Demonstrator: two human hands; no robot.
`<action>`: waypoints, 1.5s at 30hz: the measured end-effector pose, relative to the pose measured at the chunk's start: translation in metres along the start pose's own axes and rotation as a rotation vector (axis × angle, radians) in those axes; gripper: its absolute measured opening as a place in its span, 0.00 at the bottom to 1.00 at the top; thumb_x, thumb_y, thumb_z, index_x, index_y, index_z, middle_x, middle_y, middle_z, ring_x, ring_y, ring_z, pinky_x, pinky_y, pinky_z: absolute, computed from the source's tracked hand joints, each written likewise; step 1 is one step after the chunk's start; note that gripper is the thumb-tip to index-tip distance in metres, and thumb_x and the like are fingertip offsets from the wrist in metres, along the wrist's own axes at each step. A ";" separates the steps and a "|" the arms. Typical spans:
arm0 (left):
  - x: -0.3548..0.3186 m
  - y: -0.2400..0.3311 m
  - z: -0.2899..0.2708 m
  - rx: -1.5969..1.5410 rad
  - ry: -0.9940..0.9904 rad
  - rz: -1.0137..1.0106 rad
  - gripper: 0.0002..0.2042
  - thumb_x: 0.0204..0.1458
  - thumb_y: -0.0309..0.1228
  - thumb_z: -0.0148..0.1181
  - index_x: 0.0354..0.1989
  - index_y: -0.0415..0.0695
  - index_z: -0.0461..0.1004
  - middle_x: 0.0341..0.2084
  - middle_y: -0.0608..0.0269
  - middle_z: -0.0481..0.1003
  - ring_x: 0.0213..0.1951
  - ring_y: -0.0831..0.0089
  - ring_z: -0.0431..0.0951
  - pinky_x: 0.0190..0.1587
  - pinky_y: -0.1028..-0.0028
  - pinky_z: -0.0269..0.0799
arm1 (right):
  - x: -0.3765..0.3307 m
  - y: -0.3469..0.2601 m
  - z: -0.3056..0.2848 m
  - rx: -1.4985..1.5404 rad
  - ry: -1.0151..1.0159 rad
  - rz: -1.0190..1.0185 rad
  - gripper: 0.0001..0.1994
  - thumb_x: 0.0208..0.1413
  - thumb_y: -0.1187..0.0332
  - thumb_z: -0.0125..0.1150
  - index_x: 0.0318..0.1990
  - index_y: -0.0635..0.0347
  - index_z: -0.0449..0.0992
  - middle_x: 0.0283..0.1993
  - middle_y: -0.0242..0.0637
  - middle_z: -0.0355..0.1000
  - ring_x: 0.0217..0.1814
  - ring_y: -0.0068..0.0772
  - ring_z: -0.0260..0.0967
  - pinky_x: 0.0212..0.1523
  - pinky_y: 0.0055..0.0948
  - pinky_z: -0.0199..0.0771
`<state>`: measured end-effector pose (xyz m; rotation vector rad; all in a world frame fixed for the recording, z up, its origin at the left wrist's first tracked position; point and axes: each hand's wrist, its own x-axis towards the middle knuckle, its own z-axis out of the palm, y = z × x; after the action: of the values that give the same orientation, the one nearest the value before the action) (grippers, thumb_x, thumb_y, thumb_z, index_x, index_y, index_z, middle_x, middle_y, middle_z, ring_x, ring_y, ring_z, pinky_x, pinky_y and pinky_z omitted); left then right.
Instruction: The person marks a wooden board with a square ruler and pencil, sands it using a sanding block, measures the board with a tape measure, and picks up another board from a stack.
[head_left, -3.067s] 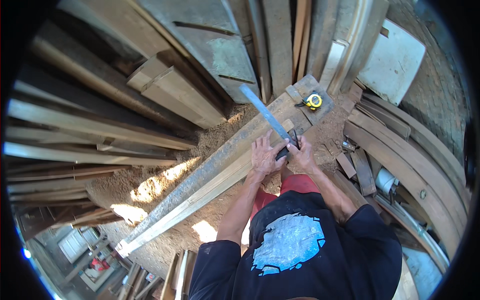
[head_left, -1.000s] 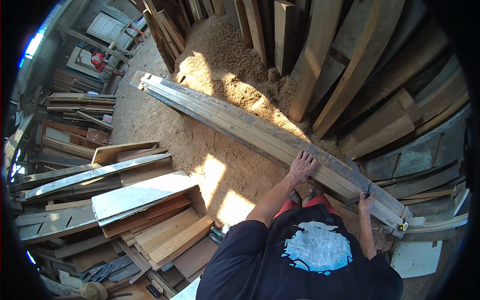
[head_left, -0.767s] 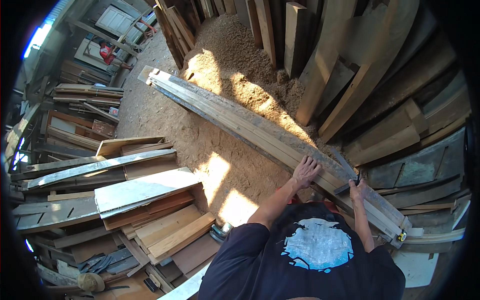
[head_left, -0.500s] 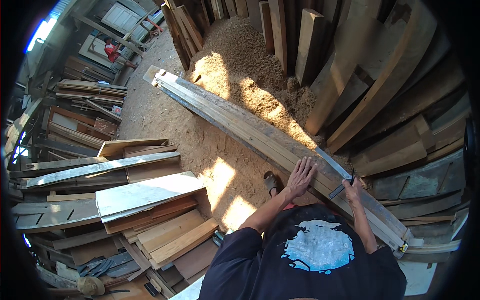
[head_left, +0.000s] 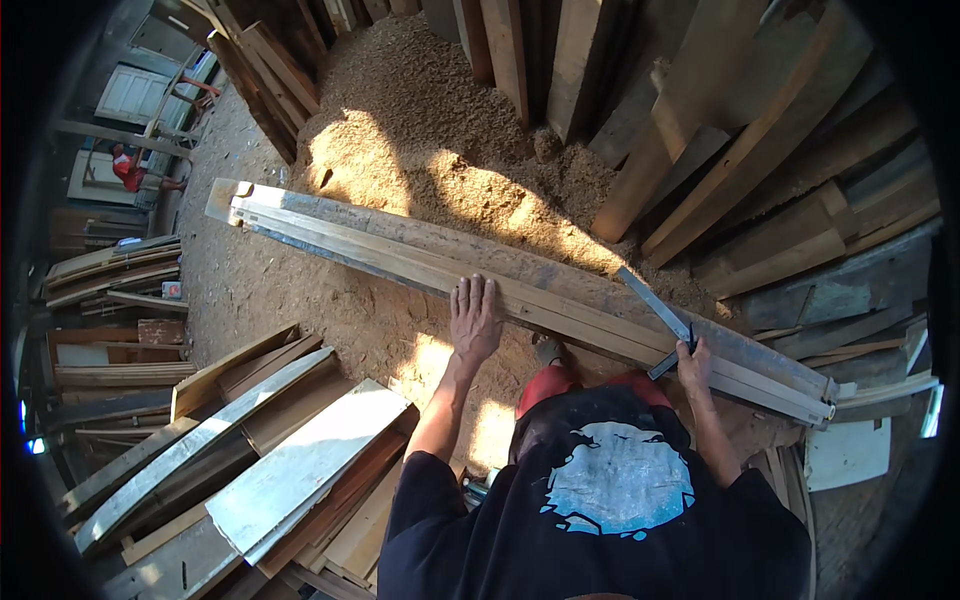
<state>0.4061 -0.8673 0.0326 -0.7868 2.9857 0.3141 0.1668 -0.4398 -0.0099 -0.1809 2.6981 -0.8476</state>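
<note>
Several long, narrow wooden strips [head_left: 400, 258] lie side by side along a long weathered plank [head_left: 480, 243], which crosses in front of me from far left to near right. My left hand [head_left: 476, 320] rests flat on the strips near their middle, fingers stretched out and holding nothing. Farther right, my right hand [head_left: 694, 368] is closed round a carpenter's square [head_left: 655, 304]. Its metal blade slants away over the strips and the plank, and its dark stock lies by my fingers. Whether those fingers hold anything else is hidden.
Behind the plank rises a sawdust heap [head_left: 380, 130]. Upright boards [head_left: 790, 130] lean at the far right. Stacked planks, with a pale board [head_left: 310, 465] on top, stand at the left. A person in red [head_left: 130, 170] sits at the far left.
My left hand has slid left along the strips. The square, still in my right hand, has turned slightly and moved a little left. The whole view has swung round.
</note>
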 end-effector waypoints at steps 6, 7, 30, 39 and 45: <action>0.055 -0.030 -0.013 0.104 -0.090 0.222 0.50 0.37 0.41 0.80 0.72 0.44 0.59 0.71 0.40 0.59 0.74 0.38 0.53 0.77 0.43 0.43 | -0.010 -0.023 0.004 -0.159 0.128 0.068 0.21 0.64 0.55 0.63 0.50 0.67 0.75 0.44 0.59 0.79 0.46 0.65 0.77 0.49 0.56 0.75; 0.061 -0.030 -0.012 0.088 -0.129 0.265 0.49 0.36 0.42 0.81 0.69 0.43 0.61 0.67 0.41 0.62 0.72 0.39 0.56 0.75 0.43 0.45 | -0.012 -0.026 0.005 -0.191 0.163 0.067 0.21 0.64 0.55 0.63 0.51 0.67 0.75 0.45 0.60 0.79 0.48 0.66 0.78 0.49 0.57 0.75; 0.071 -0.026 -0.005 0.230 -0.204 0.351 0.46 0.33 0.49 0.83 0.60 0.44 0.66 0.53 0.48 0.68 0.59 0.48 0.66 0.65 0.46 0.58 | -0.026 -0.028 0.011 0.025 0.159 0.127 0.20 0.64 0.59 0.63 0.55 0.64 0.73 0.45 0.60 0.80 0.51 0.68 0.77 0.52 0.57 0.75; 0.092 -0.062 -0.006 0.066 -0.261 0.626 0.45 0.35 0.43 0.81 0.64 0.46 0.63 0.54 0.47 0.69 0.58 0.47 0.68 0.62 0.47 0.61 | -0.067 -0.057 0.063 0.413 0.383 0.252 0.12 0.61 0.69 0.65 0.47 0.66 0.72 0.32 0.42 0.74 0.36 0.47 0.75 0.41 0.46 0.73; 0.128 -0.106 -0.025 0.124 -0.461 0.754 0.45 0.35 0.46 0.78 0.64 0.46 0.63 0.56 0.47 0.70 0.60 0.47 0.70 0.62 0.48 0.64 | -0.115 -0.104 0.109 1.153 0.359 0.426 0.07 0.62 0.69 0.67 0.40 0.50 0.71 0.25 0.19 0.61 0.20 0.14 0.56 0.18 0.24 0.54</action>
<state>0.3468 -1.0247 0.0259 0.4058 2.6743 0.2697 0.3139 -0.5595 -0.0060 0.8136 1.9201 -2.1924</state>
